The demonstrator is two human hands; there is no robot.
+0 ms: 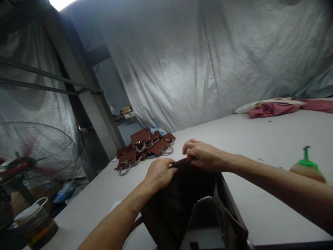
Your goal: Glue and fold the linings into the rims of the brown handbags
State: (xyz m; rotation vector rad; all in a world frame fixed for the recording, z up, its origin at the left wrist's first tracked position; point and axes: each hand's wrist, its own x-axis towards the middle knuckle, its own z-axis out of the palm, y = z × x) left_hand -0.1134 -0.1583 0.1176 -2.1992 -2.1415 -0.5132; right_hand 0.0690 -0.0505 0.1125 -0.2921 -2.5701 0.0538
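Observation:
A dark brown handbag (179, 205) stands before me on the white table, its opening turned towards me and its dark lining showing. My left hand (160, 175) pinches the far upper edge of the bag between thumb and fingers. Just to the right, my right hand (201, 154) grips the same edge, fingers curled over it. A pale panel is visible inside the bag near the bottom of the view. Part of a handle curves out at the bag's lower left.
Finished-looking brown handbags (145, 146) lie heaped at the table's far left. A squeeze bottle (308, 168) with a green cap stands at right. Pink cloth (275, 108) lies at the back. A lidded jar (36, 224) and a fan (36, 156) are at left.

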